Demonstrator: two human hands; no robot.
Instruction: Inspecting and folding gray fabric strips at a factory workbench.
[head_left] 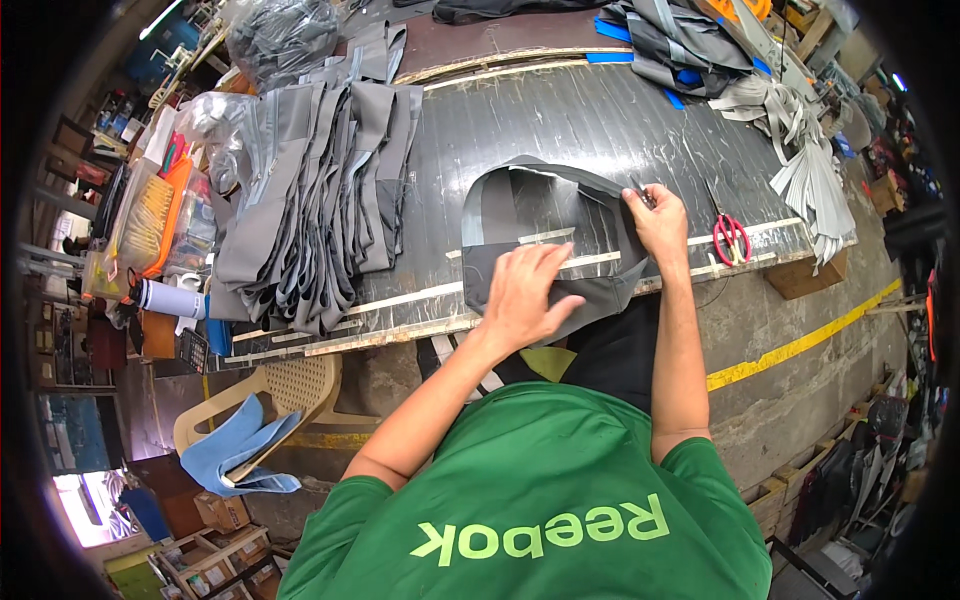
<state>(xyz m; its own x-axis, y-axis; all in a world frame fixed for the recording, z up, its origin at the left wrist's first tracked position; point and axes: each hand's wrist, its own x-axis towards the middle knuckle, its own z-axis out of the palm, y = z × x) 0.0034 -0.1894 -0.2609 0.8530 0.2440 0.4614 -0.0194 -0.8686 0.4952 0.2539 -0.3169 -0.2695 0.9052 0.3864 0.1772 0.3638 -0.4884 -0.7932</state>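
A loop of dark grey fabric (pixel 490 262), like a sewn band, lies at the table's near edge in front of me. My left hand (pixel 525 297) rests over its near side with fingers spread and the thumb apart, gripping nothing. At the loop's right side, my right hand (pixel 662 225) is closed, with a small dark tool (pixel 643 194) showing between thumb and fingers; its exact kind is hard to make out. The fabric's right edge runs close beside that hand. Pink-handled scissors (pixel 732 240) lie on the table to the right of it.
Long grey fabric strips (pixel 330 190) are heaped on the dark worktable (pixel 470 120) at left, beside a white thread cone (pixel 172 299) and an orange bin (pixel 170 220). Pale straps (pixel 810 190) hang over the right edge. A beige plastic chair (pixel 300 385) with blue cloth stands below left.
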